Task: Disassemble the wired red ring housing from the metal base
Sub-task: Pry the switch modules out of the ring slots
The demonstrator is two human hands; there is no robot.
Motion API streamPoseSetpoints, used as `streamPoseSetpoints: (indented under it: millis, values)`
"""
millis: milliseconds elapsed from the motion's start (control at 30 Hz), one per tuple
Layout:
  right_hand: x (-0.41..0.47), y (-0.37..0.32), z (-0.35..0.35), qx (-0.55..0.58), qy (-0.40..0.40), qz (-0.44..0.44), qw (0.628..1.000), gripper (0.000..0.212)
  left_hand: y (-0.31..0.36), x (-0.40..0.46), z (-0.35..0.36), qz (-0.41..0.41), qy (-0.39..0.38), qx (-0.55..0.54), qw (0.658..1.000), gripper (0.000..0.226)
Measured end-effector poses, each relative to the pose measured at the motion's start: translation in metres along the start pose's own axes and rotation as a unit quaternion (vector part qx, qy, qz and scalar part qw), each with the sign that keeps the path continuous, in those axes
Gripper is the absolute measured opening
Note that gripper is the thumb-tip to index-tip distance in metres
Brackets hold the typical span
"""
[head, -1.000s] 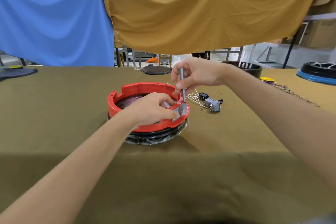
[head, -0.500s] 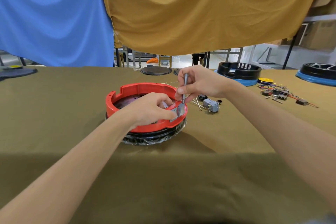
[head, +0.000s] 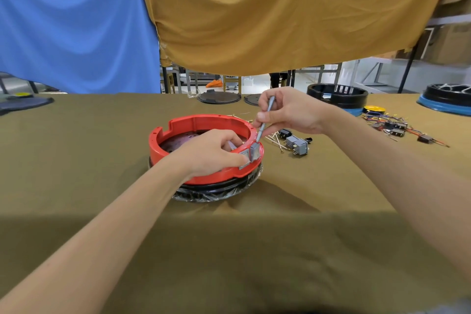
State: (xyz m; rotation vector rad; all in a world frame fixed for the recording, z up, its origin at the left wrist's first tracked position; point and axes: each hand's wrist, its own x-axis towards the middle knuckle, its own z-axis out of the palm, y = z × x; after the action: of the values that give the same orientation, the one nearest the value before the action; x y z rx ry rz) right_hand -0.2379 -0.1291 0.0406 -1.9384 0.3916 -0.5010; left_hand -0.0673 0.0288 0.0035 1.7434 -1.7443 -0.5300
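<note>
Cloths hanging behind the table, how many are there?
2: a blue cloth on the left and a mustard cloth on the right, edges meeting above the red ring housing.

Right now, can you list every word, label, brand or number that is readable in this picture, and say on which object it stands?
None can be read.
Red ring housing: no print shows.
Loose grey switches: any marks are too small to read.
Hanging blue cloth and yellow cloth: plain.
</note>
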Motion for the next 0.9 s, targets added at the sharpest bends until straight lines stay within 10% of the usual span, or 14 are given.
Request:
streamPoseSetpoints:
  millis: [900]
  values:
    - [0.024, -0.023, 0.001, -0.075, -0.112, 0.126, 0.983, 0.025, 0.004, -0.001, -0.002, 0.007, -0.017, -0.011, 1.000, 0.020]
